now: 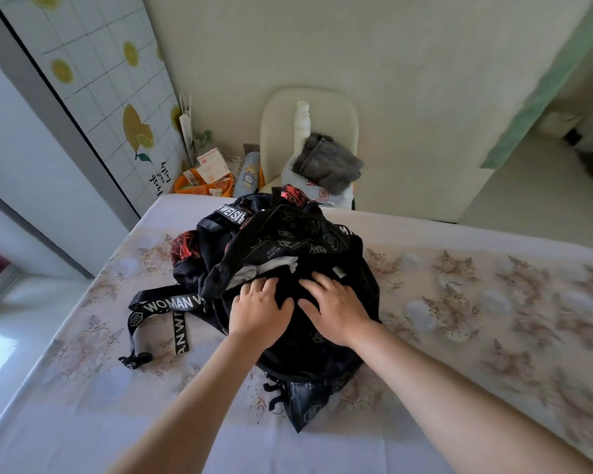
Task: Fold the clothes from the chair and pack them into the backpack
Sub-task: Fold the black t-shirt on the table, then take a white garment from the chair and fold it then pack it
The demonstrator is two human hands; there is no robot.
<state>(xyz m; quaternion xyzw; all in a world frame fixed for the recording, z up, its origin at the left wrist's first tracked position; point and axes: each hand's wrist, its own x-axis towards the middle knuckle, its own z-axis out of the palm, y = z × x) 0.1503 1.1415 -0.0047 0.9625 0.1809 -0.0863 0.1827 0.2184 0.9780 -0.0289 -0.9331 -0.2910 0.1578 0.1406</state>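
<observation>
Both hands lie flat with fingers spread, grasping nothing: the left hand [259,311] and the right hand [336,311] press side by side on dark fabric at the mouth of the black backpack [308,354]. The backpack lies in the middle of the table [493,302], which is covered with a pale floral cloth. Just beyond the fingertips a strip of white cloth [274,266] shows inside the opening.

A black strap [166,304] trails off to the left across the table, with "WOMAN W" in white capitals. A label [231,213] near the top of the bag reads roughly "WEISIE". The lining carries white outline prints and small writing, too small to read. Red-and-black patterned patches show at the bag's top and left side.

Behind the table stands a cream chair [308,104] with a grey garment [327,164] heaped on white items on its seat. Left of the chair, an orange tray [185,186] holds small boxes. The wall panel [93,63] shows lemons and black cursive script, turned sideways.
</observation>
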